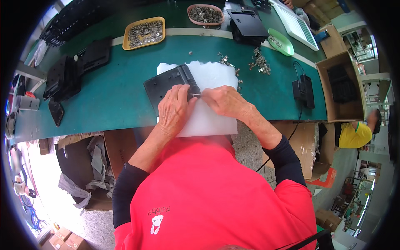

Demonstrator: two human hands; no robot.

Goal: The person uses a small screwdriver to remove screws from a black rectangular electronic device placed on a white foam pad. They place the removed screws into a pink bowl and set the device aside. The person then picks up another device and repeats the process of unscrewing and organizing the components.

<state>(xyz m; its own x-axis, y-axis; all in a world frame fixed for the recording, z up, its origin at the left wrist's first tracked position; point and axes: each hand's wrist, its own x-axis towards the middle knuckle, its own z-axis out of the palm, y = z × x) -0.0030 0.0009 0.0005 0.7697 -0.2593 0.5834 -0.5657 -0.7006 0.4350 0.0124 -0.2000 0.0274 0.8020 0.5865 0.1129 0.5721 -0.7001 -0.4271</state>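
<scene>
A flat black plastic panel (160, 88) with a raised ridge along its right side lies tilted on a white foam sheet (218, 77) at the table's front edge. My left hand (174, 109) is closed on the panel's near right part, fingers bent over it and thumb toward the ridge. At that same edge my right hand (227, 102) is pinched, its fingertips close to the left thumb. Between them shows a small shiny metal piece (194, 95), mostly hidden by the fingers.
Small metal parts (260, 62) lie loose beyond the foam. Behind stand a yellow tray (126, 43), a pink tray (188, 16) and a green tray (287, 51). Black panels (62, 79) are stacked left. A corded black device (303, 89) and cardboard box (362, 110) are right.
</scene>
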